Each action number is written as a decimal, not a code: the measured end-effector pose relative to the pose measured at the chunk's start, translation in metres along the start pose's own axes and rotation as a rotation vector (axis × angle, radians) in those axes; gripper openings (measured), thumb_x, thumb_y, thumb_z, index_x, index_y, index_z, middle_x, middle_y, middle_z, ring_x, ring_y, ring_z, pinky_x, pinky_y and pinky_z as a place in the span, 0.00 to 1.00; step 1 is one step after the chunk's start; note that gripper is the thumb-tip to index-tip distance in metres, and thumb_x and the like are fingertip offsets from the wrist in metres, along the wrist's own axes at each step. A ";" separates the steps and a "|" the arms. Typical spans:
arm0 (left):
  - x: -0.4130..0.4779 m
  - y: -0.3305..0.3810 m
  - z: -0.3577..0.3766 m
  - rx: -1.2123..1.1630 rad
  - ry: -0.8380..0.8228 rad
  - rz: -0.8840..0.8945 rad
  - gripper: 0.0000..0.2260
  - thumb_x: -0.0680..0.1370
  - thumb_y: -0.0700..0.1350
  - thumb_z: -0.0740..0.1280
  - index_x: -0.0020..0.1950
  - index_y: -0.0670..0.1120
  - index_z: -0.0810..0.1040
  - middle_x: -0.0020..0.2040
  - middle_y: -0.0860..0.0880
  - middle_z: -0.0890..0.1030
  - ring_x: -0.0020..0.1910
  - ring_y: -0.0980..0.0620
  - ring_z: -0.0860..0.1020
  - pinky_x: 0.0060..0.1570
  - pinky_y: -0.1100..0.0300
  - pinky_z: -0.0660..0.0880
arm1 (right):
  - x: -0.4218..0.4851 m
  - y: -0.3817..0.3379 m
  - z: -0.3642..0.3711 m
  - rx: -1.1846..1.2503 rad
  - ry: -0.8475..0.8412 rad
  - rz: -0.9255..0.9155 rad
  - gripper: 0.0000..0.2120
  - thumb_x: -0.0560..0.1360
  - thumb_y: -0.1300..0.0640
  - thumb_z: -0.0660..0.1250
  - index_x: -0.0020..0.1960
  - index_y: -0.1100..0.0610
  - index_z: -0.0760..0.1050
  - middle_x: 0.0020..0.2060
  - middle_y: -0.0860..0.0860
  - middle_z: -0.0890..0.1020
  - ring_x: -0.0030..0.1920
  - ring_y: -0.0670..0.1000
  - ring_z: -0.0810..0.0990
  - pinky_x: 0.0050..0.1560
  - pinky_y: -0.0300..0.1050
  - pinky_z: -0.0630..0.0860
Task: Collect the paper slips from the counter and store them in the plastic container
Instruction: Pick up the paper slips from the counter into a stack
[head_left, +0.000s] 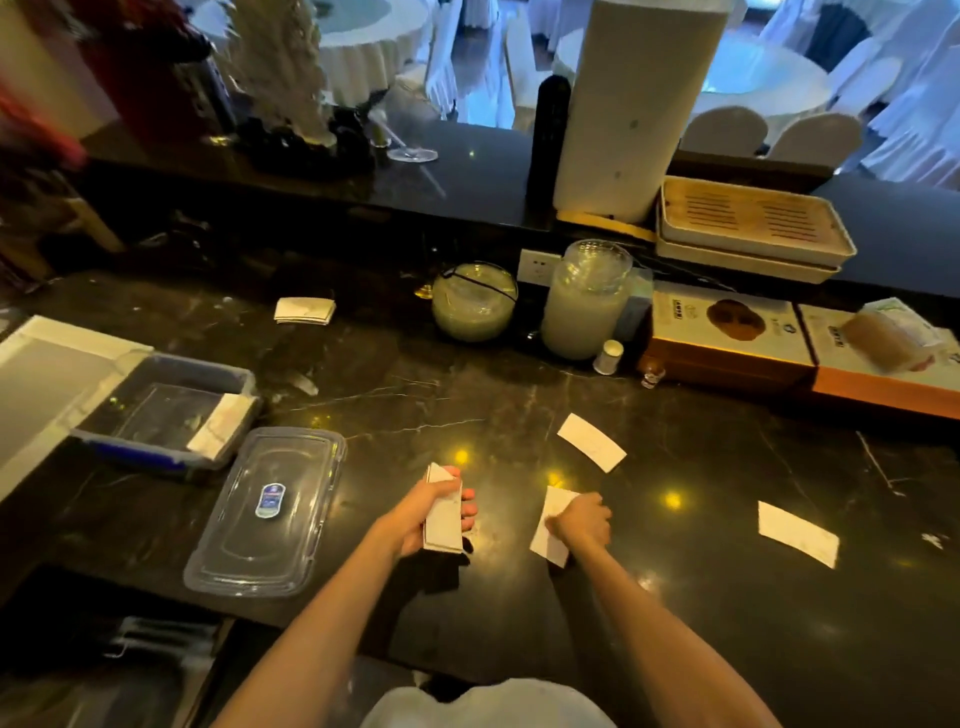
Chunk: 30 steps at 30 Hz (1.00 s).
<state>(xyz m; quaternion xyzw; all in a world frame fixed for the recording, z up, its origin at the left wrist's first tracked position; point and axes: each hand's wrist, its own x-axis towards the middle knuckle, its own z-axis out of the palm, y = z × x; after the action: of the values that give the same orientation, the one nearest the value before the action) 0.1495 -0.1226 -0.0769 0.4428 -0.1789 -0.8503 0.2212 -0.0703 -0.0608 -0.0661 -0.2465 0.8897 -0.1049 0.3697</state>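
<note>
- Two loose slips, far slip (591, 442) & right slip (798, 533), lie on dark marble counter (519, 395); dining hall behind.
- Plastic container (166, 410) at left w/ paper inside, lid (267, 512) off beside it; small stack (305, 310) at back.
- Left hand (431, 512) closed round slip bundle (443, 517); right hand (582, 522) fingers curled, pressing on near slip (555, 525).

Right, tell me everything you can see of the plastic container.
The plastic container is a clear, rectangular tub with rounded corners and a blue strip along its near edge. It sits open and upright on the dark counter, far left of the hands, partly on a white sheet. A few paper slips lean inside its right end. Its clear lid lies flat beside it.
</note>
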 end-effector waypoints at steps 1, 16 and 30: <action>0.002 0.007 -0.005 -0.008 -0.007 -0.028 0.06 0.79 0.44 0.66 0.52 0.45 0.70 0.40 0.41 0.78 0.34 0.46 0.77 0.34 0.54 0.77 | -0.001 0.000 0.007 0.011 0.031 0.040 0.32 0.73 0.56 0.74 0.70 0.65 0.63 0.69 0.65 0.70 0.69 0.65 0.72 0.67 0.56 0.73; 0.051 0.060 0.018 0.225 -0.397 -0.457 0.42 0.70 0.76 0.55 0.71 0.45 0.71 0.62 0.36 0.77 0.50 0.42 0.81 0.42 0.54 0.82 | 0.001 -0.118 -0.046 -0.099 -0.555 -0.917 0.05 0.74 0.57 0.72 0.46 0.47 0.81 0.43 0.42 0.82 0.47 0.42 0.80 0.54 0.42 0.76; 0.069 0.057 0.045 -0.097 -0.224 -0.096 0.23 0.73 0.57 0.73 0.57 0.44 0.71 0.46 0.42 0.79 0.36 0.49 0.76 0.32 0.59 0.76 | 0.068 -0.112 -0.050 0.081 0.175 -0.866 0.08 0.78 0.55 0.66 0.54 0.51 0.82 0.54 0.49 0.83 0.59 0.51 0.78 0.61 0.49 0.74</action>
<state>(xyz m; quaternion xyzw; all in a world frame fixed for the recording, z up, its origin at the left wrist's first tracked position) 0.0898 -0.2023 -0.0705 0.3420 -0.1397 -0.9117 0.1800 -0.1062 -0.1913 -0.0308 -0.5722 0.7274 -0.3053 0.2242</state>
